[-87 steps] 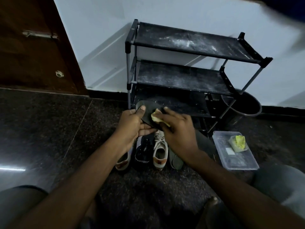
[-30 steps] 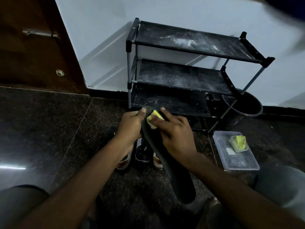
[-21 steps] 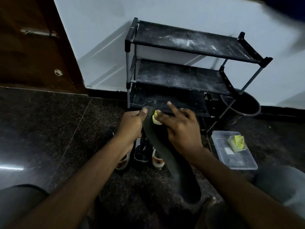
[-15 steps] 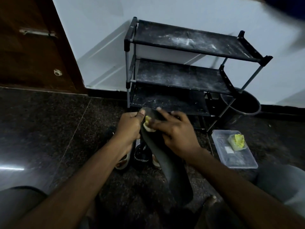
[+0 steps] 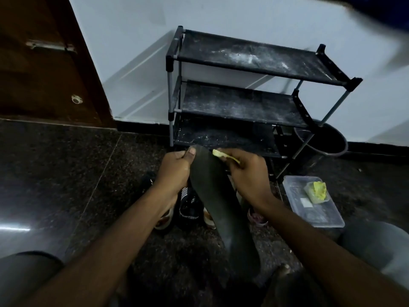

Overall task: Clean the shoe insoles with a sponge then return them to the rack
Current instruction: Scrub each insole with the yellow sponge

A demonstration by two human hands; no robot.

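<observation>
Black three-shelf rack [image 5: 243, 105], one dark insole [image 5: 212, 196]

Matt dark insole [image 5: 221, 209]; glossy speckled stone floor [image 5: 66, 173]; clear plastic tub [image 5: 327, 220].

No legible text. White print on black fabric shoe [image 5: 190, 203], in front of black three-shelf metal rack [image 5: 239, 106]: too blurred.

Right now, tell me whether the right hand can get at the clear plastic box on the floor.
Probably yes. The right hand pinches the sponge by the insole tip; the clear plastic box lies open on the floor to its right, nothing between. The sponge does occupy its fingers.
</observation>
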